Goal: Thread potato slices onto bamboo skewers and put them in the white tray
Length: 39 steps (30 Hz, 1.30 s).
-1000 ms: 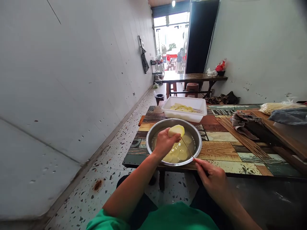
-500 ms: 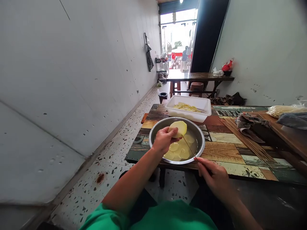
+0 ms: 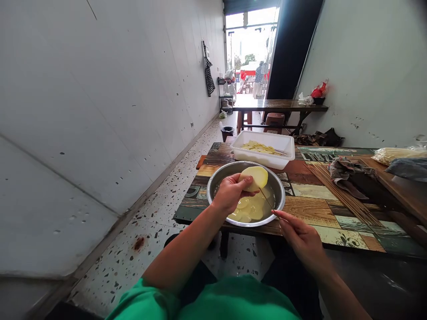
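Note:
My left hand (image 3: 233, 192) pinches a pale yellow potato slice (image 3: 256, 177) between thumb and fingers, above a round metal basin (image 3: 279, 209). Several more slices (image 3: 248, 209) lie in the water inside that basin. A thin wooden skewer (image 3: 267, 199) slants up from my right hand (image 3: 302, 238), which is closed on its lower end. The skewer's upper tip meets the lower edge of the held slice; how far it goes in, I cannot tell.
Behind the basin stands a white plastic tub (image 3: 263, 161) with skewered slices (image 3: 262, 147). Loose skewers (image 3: 343, 193) lie across the patterned table (image 3: 310, 209) on the right, beside a crumpled cloth (image 3: 347, 173). A wooden board (image 3: 396, 189) holds bagged items at far right.
My left hand has shifted slightly right with the potato slice, which now shows more of its face. My right hand and the skewer have moved a little right and up.

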{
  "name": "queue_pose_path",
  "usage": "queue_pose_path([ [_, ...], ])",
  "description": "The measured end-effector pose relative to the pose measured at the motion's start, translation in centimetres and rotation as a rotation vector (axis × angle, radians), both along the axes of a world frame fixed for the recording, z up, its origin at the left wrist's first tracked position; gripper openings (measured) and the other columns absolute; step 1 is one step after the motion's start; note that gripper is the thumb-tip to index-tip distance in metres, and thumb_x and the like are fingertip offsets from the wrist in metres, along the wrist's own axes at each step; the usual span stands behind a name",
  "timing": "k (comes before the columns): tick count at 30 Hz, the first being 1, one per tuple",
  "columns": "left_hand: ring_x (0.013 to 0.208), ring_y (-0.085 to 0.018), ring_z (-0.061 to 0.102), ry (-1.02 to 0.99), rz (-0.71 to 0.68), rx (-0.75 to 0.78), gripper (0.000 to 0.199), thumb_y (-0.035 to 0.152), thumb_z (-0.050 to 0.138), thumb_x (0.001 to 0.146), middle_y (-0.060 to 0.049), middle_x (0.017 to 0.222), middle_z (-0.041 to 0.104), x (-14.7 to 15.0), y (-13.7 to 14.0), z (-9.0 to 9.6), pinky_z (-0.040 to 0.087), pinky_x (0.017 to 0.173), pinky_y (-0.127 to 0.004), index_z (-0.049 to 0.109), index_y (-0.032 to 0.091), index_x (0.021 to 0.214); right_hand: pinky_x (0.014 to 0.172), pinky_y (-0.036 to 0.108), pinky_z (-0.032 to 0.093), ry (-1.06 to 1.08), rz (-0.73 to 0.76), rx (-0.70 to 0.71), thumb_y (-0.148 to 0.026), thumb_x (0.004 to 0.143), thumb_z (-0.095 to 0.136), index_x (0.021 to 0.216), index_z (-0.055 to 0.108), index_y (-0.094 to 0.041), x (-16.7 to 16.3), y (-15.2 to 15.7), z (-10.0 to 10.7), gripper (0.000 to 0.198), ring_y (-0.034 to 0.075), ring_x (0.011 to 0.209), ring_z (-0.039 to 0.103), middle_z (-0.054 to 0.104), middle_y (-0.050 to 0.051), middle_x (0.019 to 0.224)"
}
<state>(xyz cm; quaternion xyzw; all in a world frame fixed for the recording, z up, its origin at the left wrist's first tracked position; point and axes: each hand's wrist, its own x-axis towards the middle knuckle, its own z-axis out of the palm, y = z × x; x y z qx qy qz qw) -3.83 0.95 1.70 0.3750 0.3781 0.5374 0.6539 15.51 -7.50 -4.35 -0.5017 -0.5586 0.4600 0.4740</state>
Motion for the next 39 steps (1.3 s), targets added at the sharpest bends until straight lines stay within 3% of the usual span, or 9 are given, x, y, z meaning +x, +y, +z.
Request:
queue_pose_path([
  [5, 0.064, -0.013, 0.061, 0.158, 0.125, 0.165, 0.038, 0.042, 0.082, 0.058, -0.003, 0.072, 0.066, 0.4, -0.3, -0.6, 0.055, 0.054, -0.024, 0.070, 0.011, 0.077, 0.028, 0.015, 0.020, 0.422, 0.202, -0.376, -0.047, 0.083, 0.066, 0.110, 0.064, -0.017, 0.1, -1.0, 1.2, 0.040, 0.003, 0.033, 0.018, 0.035, -0.011, 0.048],
  [9, 0.062, -0.012, 0.059, 0.189, 0.162, 0.194, 0.034, 0.042, 0.079, 0.062, -0.002, 0.069, 0.064, 0.3, -0.4, -0.5, 0.056, 0.055, -0.025, 0.070, 0.011, 0.076, 0.025, 0.014, 0.019, 0.562, 0.284, -0.467, -0.043, 0.084, 0.066, 0.097, 0.064, -0.017, 0.4, -1.6, 1.2, 0.029, 0.002, 0.030, 0.014, 0.035, -0.012, 0.045],
  [15, 0.062, -0.011, 0.058, 0.205, 0.130, 0.204, 0.031, 0.038, 0.079, 0.061, -0.003, 0.069, 0.066, -0.2, -0.5, 0.3, 0.051, 0.051, -0.021, 0.071, 0.011, 0.073, 0.029, 0.015, 0.020, 0.341, 0.152, -0.316, -0.049, 0.081, 0.067, 0.102, 0.068, -0.014, 0.2, -1.5, 0.6, 0.041, 0.003, 0.032, 0.023, 0.039, -0.010, 0.046],
  [20, 0.059, -0.010, 0.056, 0.245, 0.112, 0.220, 0.029, 0.037, 0.080, 0.060, -0.003, 0.066, 0.064, -0.4, -0.6, 0.5, 0.048, 0.051, -0.021, 0.069, 0.012, 0.069, 0.053, 0.028, 0.050, -0.174, -0.117, 0.171, -0.040, 0.084, 0.062, 0.098, 0.075, -0.016, 0.1, -1.3, 0.2, 0.031, 0.015, 0.051, 0.058, 0.061, 0.000, 0.055],
  [25, 0.061, -0.011, 0.058, 0.182, 0.080, 0.142, 0.032, 0.036, 0.082, 0.057, -0.004, 0.070, 0.066, -0.2, -0.6, 0.6, 0.048, 0.051, -0.022, 0.070, 0.011, 0.073, 0.080, 0.039, 0.056, -0.405, -0.261, 0.447, -0.032, 0.086, 0.057, 0.097, 0.076, -0.023, -0.3, -1.3, -0.6, 0.024, 0.024, 0.079, 0.071, 0.077, 0.008, 0.089],
  [28, 0.062, -0.012, 0.060, 0.132, 0.051, 0.097, 0.037, 0.038, 0.084, 0.055, -0.005, 0.072, 0.067, -0.3, -0.4, 0.6, 0.048, 0.051, -0.022, 0.070, 0.011, 0.075, 0.079, 0.037, 0.056, -0.284, -0.270, 0.383, -0.034, 0.083, 0.062, 0.095, 0.077, -0.022, -0.3, -1.4, -0.7, 0.023, 0.024, 0.083, 0.070, 0.076, 0.009, 0.093],
  [34, 0.062, -0.012, 0.062, 0.097, -0.106, 0.056, 0.040, 0.037, 0.087, 0.051, -0.006, 0.073, 0.069, -1.2, -0.1, 0.9, 0.048, 0.052, -0.021, 0.070, 0.010, 0.074, 0.029, 0.016, 0.022, 0.321, 0.223, -0.351, -0.049, 0.076, 0.071, 0.090, 0.074, -0.017, 0.9, -0.5, -0.4, 0.035, 0.004, 0.032, 0.027, 0.041, -0.008, 0.044],
  [36, 0.061, -0.011, 0.061, 0.101, -0.117, 0.061, 0.038, 0.037, 0.086, 0.052, -0.005, 0.071, 0.068, -1.3, -0.1, 1.0, 0.047, 0.051, -0.020, 0.069, 0.010, 0.073, 0.029, 0.017, 0.025, 0.287, 0.192, -0.306, -0.049, 0.075, 0.071, 0.088, 0.074, -0.017, 0.9, -0.2, -0.5, 0.035, 0.004, 0.031, 0.030, 0.045, -0.007, 0.045],
  [39, 0.060, -0.010, 0.061, 0.097, -0.111, 0.050, 0.037, 0.036, 0.086, 0.053, -0.005, 0.070, 0.067, -1.3, 0.0, 0.8, 0.046, 0.049, -0.018, 0.068, 0.010, 0.072, 0.051, 0.027, 0.054, -0.067, -0.088, 0.152, -0.042, 0.080, 0.067, 0.091, 0.076, -0.021, 0.6, -0.1, -1.0, 0.025, 0.016, 0.056, 0.065, 0.071, 0.004, 0.068],
])
